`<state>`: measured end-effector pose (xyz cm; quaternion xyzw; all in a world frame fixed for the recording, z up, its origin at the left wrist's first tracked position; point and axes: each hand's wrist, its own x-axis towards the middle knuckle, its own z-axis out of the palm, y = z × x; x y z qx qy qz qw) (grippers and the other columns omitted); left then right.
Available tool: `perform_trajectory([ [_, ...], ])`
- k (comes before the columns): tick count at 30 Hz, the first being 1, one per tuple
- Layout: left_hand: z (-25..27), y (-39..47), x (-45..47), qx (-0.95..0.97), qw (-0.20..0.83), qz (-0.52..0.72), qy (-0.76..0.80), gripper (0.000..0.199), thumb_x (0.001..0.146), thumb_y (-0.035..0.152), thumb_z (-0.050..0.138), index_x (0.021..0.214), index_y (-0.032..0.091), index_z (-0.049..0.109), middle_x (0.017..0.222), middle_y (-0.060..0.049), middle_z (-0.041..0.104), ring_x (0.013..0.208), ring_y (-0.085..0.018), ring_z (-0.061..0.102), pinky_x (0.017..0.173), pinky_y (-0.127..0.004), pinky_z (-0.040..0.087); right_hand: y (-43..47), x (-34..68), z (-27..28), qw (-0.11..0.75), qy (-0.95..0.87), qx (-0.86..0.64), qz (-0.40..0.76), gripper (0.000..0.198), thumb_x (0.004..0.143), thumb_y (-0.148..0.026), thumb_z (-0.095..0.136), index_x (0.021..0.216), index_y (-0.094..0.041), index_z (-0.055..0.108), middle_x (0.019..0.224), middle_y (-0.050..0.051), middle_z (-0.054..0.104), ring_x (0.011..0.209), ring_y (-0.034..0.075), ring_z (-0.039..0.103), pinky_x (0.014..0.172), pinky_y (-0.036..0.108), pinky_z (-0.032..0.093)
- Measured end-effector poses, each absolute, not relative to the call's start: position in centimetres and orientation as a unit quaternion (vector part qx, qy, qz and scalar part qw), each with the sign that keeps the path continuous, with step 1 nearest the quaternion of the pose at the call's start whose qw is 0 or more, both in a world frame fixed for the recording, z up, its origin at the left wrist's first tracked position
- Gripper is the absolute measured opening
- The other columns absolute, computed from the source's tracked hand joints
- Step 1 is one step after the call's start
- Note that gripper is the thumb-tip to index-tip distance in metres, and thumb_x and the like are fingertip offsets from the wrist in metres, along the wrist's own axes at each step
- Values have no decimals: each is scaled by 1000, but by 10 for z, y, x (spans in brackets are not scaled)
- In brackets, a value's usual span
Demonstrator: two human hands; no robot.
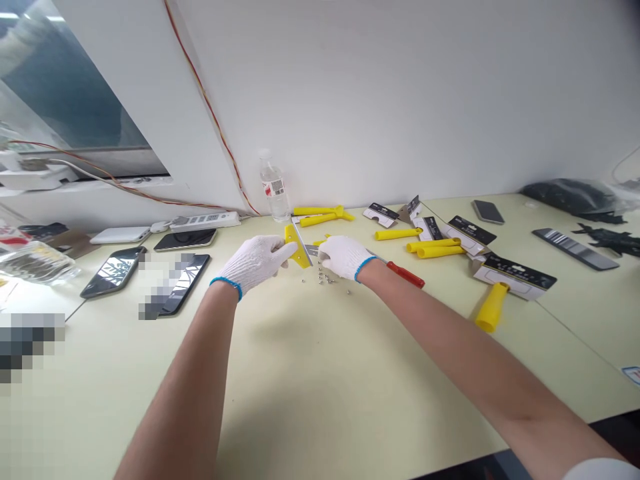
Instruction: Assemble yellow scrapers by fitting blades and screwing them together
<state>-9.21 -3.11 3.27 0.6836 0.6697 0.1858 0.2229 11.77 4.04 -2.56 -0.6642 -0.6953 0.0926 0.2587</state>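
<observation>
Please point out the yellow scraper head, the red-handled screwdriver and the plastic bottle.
Yellow scraper head [299, 248]: head view, on its flat yellow face.
Red-handled screwdriver [406, 275]: head view, on its handle.
Plastic bottle [275, 189]: head view, on its label.

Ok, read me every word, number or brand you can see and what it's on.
Nothing here reads clearly.
Plastic bottle label: red and dark print, too small.
Black-and-white header cards: pale print, too blurred.
Blue-edged sticker, right edge: cut off, unreadable.
Yellow scraper head in the left hand: no legible marking.

On table [320, 387]: bottle [274, 193], upper centre, before wall [375, 100]; phones [186, 285], centre left; screws [328, 281], centre; screwdriver [406, 274], right of screws; handles [494, 309], right.
</observation>
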Motion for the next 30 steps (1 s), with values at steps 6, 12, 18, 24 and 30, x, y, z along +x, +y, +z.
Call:
perform_trajectory([
  [6, 29, -31, -93, 679, 227, 187, 672, 48, 91, 63, 51, 74, 21, 66, 72, -2, 68, 56, -14, 56, 53, -26, 39, 54, 113, -14, 104, -812, -545, 182, 47, 95, -35, 49, 64, -7, 72, 78, 9, 67, 85, 2, 66, 81, 9, 43],
  [12, 30, -30, -90, 691, 236, 167, 663, 47, 91, 62, 51, 74, 21, 66, 70, -3, 67, 55, -15, 56, 53, -27, 38, 50, 106, -8, 34, -854, -498, 148, 41, 93, -32, 45, 75, -10, 74, 85, 7, 69, 88, 2, 64, 83, 16, 42],
  [18, 32, -31, -86, 708, 243, 143, 648, 49, 91, 63, 50, 71, 21, 64, 68, -2, 66, 54, -15, 55, 53, -28, 39, 50, 107, -7, 34, -838, -511, 190, 37, 97, -26, 53, 75, -1, 68, 81, 11, 66, 80, 5, 61, 84, 16, 42],
  [24, 24, -30, -83, 713, 259, 149, 635, 48, 91, 64, 50, 76, 22, 66, 78, -4, 71, 63, -19, 62, 55, -28, 41, 29, 130, 10, 130, -821, -523, 186, 30, 100, -25, 54, 110, -3, 72, 107, 12, 67, 85, 6, 57, 81, 14, 42],
  [30, 10, -27, -62, 731, 228, 150, 625, 45, 92, 61, 46, 77, 24, 66, 76, -4, 69, 64, -20, 59, 54, -30, 37, 7, 131, 13, 219, -813, -519, 148, 53, 97, -46, 35, 89, -14, 76, 99, 9, 69, 98, 10, 61, 84, 23, 43],
])
